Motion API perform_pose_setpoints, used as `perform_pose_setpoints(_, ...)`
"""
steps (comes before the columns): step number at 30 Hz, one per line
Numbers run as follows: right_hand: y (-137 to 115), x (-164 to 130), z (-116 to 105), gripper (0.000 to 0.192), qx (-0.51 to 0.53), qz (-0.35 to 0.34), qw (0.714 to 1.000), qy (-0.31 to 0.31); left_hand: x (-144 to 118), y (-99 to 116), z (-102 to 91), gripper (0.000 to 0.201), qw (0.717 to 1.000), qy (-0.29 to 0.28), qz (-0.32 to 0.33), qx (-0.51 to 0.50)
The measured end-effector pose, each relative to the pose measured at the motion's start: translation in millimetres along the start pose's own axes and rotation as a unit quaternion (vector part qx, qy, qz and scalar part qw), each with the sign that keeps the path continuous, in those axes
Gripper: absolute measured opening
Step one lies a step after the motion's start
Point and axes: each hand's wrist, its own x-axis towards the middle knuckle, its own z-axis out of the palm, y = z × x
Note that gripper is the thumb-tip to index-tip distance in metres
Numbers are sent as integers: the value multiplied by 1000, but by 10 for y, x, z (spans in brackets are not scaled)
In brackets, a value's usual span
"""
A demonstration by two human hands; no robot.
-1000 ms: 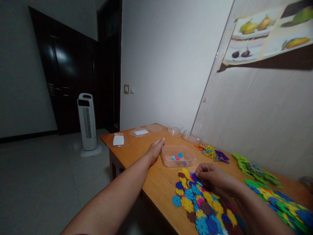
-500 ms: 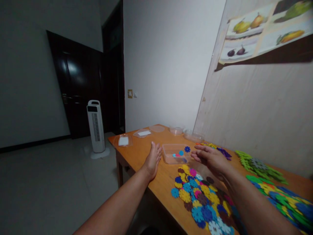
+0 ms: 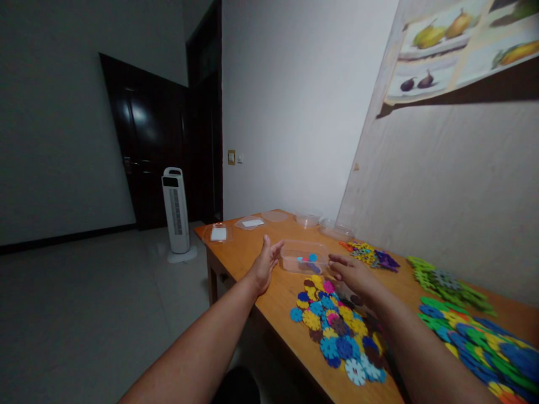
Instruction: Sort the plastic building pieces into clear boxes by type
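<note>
Clear plastic box (image 3: 304, 261): sits on the wooden surface (image 3: 269, 292) between the two hands; a few blue and pink flat pieces lie inside it.
Left hand (image 3: 265, 265): at the box's 9 o'clock, just beside its short wall, standing on its edge with the thumb up; fingers (image 3: 275, 249) spread loosely and holding nothing. Whether they touch the box cannot be told.
Right hand (image 3: 351, 273): at the box's 4 o'clock, palm down, fingers stretched flat toward the box and empty, hovering over the far edge of the mixed pile.
Mixed pile (image 3: 334, 331): flat snowflake-shaped pieces in yellow, blue, pink, brown and white, spread at the box's 6 o'clock, partly under the right forearm.
Purple and orange heap (image 3: 370, 255): at the box's 2 o'clock, near the wall.
Green heap (image 3: 446, 285): at 3 o'clock from the box, well apart, along the wall.
Blue and green heap (image 3: 480, 342): at 4 o'clock, past the right forearm.
Lids and tubs (image 3: 252, 223): clear lids, two with white labels, and empty clear tubs lie at the box's 10 to 1 o'clock along the surface's far end.
Tower fan (image 3: 177, 212): white, standing on the floor at 9 o'clock beyond the surface, by a dark door (image 3: 143, 146).
Fruit picture (image 3: 463, 45): on the wall at upper right.
</note>
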Motion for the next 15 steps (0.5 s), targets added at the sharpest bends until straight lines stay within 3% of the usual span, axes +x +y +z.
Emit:
perform_pose_setpoints(4, -40, -3, -78, 33, -9, 37, 999, -3, -17, 11, 13, 84, 1000, 6, 1, -8)
perform_pose_setpoints(8, 89, 46, -323, 10, -70, 55, 996, 14, -8, 11, 11, 83, 1000, 3, 1, -12)
perform_pose_setpoints(15, 390, -20, -676, 17, -157, 102, 975, -122, -3, 21, 8, 82, 1000, 4, -2, -14)
